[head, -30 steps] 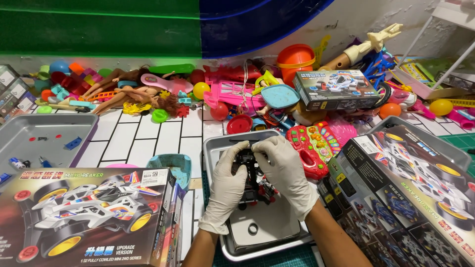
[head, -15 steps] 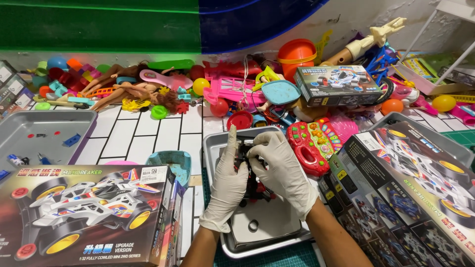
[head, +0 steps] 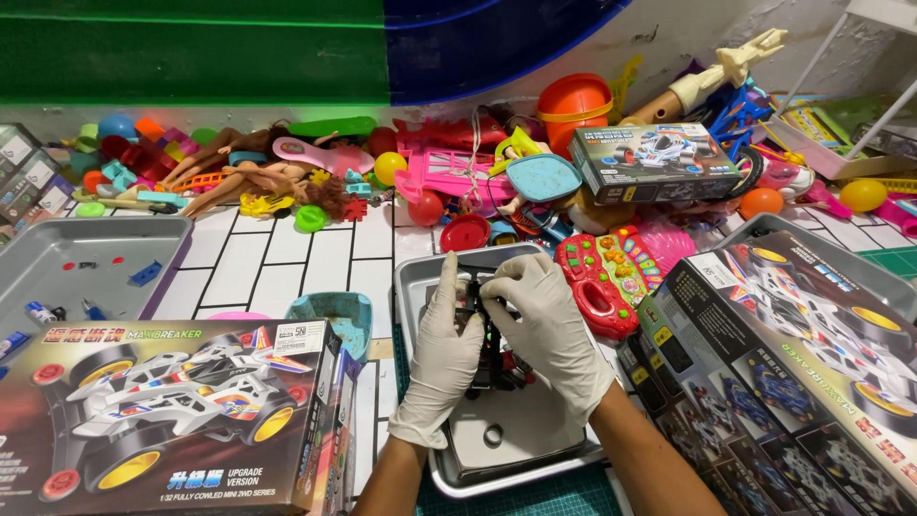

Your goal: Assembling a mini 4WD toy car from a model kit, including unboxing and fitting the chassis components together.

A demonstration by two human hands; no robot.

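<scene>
Both my hands wear white gloves and meet over a metal tray (head: pixel 417 287) in the lower middle. My left hand (head: pixel 442 349) and my right hand (head: pixel 546 330) grip a small black and red toy car chassis (head: pixel 489 355) between them. The left fingers point up along its left side. The right hand covers its top and right side, so most of the chassis is hidden. A small ring-shaped part (head: pixel 493 436) lies on the tray below the hands.
Model car kit boxes stand at lower left (head: pixel 162 411), at right (head: pixel 793 363) and behind (head: pixel 654 161). A second metal tray (head: pixel 57 253) with small parts sits at left. A teal bowl (head: pixel 330 317) is beside the main tray. Many plastic toys and dolls (head: pixel 258 177) pile along the back wall.
My hands have shifted slightly up the tray while turning the chassis; the left fingers now point straighter up. The camera view has dipped a little.
</scene>
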